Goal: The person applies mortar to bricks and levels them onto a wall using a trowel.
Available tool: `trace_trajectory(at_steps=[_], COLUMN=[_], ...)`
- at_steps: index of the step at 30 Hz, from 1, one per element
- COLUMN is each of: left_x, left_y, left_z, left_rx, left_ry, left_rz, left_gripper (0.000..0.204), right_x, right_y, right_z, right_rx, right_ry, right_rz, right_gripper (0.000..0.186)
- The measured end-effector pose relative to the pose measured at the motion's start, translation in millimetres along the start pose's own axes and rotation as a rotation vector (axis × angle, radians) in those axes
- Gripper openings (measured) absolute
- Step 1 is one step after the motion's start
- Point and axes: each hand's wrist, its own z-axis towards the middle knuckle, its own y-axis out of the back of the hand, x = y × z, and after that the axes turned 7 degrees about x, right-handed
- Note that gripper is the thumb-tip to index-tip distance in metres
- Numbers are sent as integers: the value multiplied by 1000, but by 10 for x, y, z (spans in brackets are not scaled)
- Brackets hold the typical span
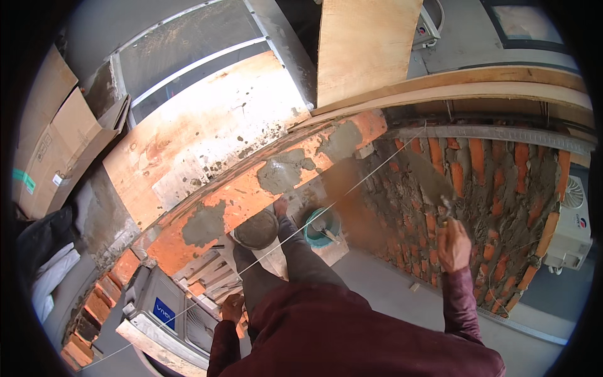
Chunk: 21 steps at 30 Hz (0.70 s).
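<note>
right hand (453, 244) raised, gripping trowel (433, 179)

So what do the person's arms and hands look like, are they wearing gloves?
No gloves show: both the left hand and the right hand are bare. Both arms are covered by long dark maroon sleeves that reach the wrists, plain, with no markings visible. The same maroon top covers the body.

Orange brick wall (502, 182) — grey mortar (286, 169), teal bucket (320, 227)
</note>
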Motion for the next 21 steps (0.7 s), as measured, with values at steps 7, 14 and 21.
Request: trace_trajectory(at_steps=[7, 14, 21], left_x=[-65, -130, -363], left_y=[-275, -105, 61], left_z=[-310, -513, -260], left_rx=[223, 263, 295], left_ry=[379, 84, -59], left_rz=[-767, -859, -408], left_gripper=[59, 68, 65], right_x=[848, 1423, 1191], right_y=[400, -457, 296], right_z=[1522, 2435, 1765], right_rx=[-1, 444, 241], right_ry=[290, 364, 494], right_rz=[-314, -618, -302], right_gripper=[27, 35, 31])
